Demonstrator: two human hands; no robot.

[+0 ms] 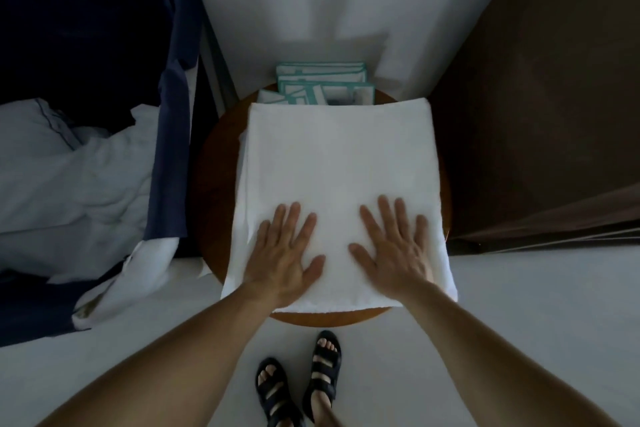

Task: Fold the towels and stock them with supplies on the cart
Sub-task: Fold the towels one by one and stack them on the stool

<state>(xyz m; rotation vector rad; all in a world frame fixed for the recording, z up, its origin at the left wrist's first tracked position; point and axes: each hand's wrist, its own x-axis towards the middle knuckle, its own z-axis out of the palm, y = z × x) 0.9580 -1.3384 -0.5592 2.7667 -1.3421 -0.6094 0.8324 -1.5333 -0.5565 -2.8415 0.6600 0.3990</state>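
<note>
Left hand [287, 253] and right hand [394, 246] press flat, fingers straight and spread, on a white towel [339, 156].
The folded towel covers most of the round wooden desk [213, 184]; teal-edged cloths [325, 83] lie just beyond its far edge.

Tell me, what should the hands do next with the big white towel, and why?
Probably take its near edge and fold it over to the far edge. The left hand and right hand lie flat on the white towel, which is spread smooth over the round table and looks too wide to stack yet.
</note>
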